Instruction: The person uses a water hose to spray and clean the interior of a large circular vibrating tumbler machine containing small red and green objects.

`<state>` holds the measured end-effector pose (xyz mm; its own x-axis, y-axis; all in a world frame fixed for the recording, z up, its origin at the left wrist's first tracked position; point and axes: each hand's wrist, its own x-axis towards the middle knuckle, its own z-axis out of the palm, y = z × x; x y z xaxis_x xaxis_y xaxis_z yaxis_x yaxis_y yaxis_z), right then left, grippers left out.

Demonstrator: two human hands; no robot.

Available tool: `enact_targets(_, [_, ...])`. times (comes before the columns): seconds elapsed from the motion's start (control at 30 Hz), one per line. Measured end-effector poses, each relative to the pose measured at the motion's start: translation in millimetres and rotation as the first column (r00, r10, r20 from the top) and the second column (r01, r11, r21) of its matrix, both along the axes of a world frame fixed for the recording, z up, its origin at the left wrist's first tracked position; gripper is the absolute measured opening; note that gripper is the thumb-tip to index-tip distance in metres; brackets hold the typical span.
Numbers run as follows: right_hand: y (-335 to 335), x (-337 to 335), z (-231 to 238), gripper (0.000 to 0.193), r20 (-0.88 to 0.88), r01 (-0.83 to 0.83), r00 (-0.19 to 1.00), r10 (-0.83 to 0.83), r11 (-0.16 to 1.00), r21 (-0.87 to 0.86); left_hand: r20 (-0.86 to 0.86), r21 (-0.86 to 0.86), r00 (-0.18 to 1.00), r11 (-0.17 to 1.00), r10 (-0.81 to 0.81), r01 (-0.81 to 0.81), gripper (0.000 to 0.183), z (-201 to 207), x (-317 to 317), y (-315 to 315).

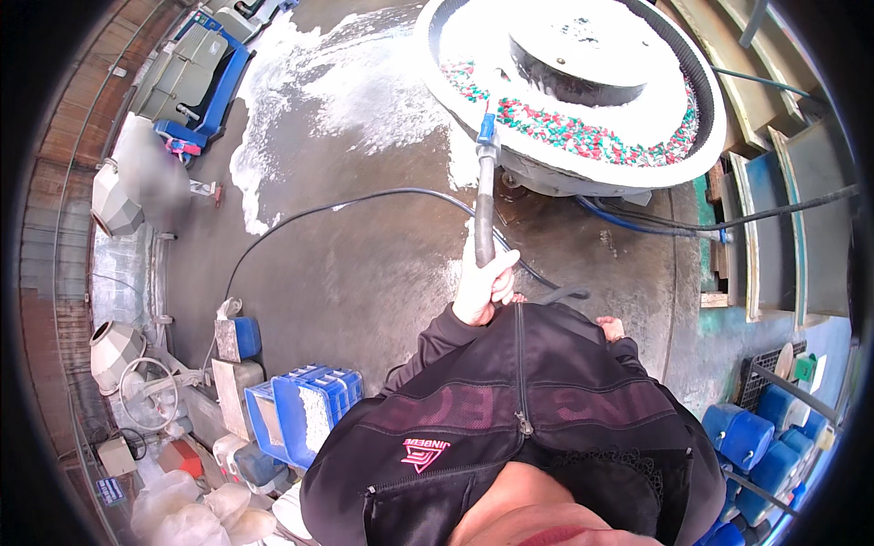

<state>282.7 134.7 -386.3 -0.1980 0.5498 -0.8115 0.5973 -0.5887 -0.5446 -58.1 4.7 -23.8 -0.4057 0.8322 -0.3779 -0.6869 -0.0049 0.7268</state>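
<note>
My left hand (484, 289) is closed round a dark hose pipe (485, 205) with a blue valve (488, 129) at its far end. The pipe points away from me, and its tip reaches over the near rim of a large round white tub (434, 68). Inside the tub, many small red, green and white pieces (583, 135) lie in a ring among white foam, around a raised centre hub (583, 86). My right hand (613, 328) hangs low beside my jacket, partly covered by it. It is too small to make out how its fingers are set.
White foam (364, 91) spreads over the wet floor at the far left. A dark hose (401, 191) loops across the floor. Blue crates (319, 409) stand near left, blue jugs (742, 432) near right. Octagonal drums (116, 202) line the left wall; large box-like bins (769, 227) stand right.
</note>
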Motion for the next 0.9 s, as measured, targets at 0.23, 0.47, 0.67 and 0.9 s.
enact_targets(0.23, [-3, 3, -12, 0.024, 0.018, -0.025, 1.000, 0.024, 0.999, 0.043, 0.048, 0.003, 0.997, 0.999, 0.054, -0.054, 0.020, -12, -2, 2])
enact_targets(0.47, [17, -30, 38, 0.025, 0.003, 0.052, 0.999, -0.051, 0.999, -0.006, 0.013, 0.019, 0.997, 0.997, 0.076, -0.076, 0.023, -13, -5, 7])
enact_targets(0.67, [29, -20, -19, 0.027, -0.124, 0.183, 0.971, -0.203, 0.971, -0.155, -0.085, 0.061, 0.996, 0.998, 0.017, -0.012, 0.025, -15, -13, 6])
enact_targets(0.9, [29, -31, -18, 0.016, -0.051, 0.004, 0.999, -0.004, 1.000, -0.005, 0.164, 0.145, 0.986, 0.988, 0.035, -0.059, 0.048, -19, -31, 0])
